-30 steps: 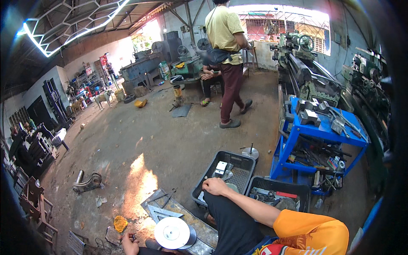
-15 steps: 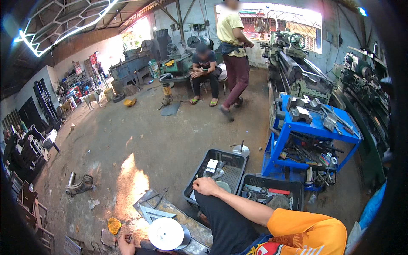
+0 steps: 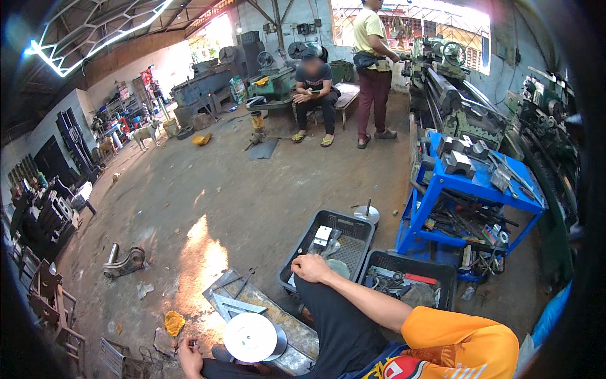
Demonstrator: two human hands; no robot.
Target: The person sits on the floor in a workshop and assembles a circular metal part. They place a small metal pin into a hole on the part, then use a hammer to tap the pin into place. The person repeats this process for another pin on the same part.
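My right hand (image 3: pixel 311 268) rests on my raised knee in black trousers, the forearm reaching out from an orange sleeve; it holds nothing. My left hand (image 3: pixel 189 355) is low at the picture's bottom edge, its fingers down by the floor beside a white round disc (image 3: pixel 249 338). The disc lies on a grey metal plate (image 3: pixel 278 312) with a metal triangle square (image 3: pixel 235 306) next to it. Whether the left fingers grip anything is too small to tell.
Two black crates (image 3: pixel 353 227) (image 3: pixel 435 271) of tools and metal parts stand just past my knee, beside a blue tool cart (image 3: pixel 442 189). Lathes (image 3: pixel 454 101) line the right wall. Far back, one person sits on a bench (image 3: pixel 314 88) and another stands (image 3: pixel 374 69). A metal casting (image 3: pixel 126 262) lies at left.
The standing person has walked from the middle of the floor to the lathe at the back, uncovering the seated one. My view has shifted a little. Both my hands stay where they were.
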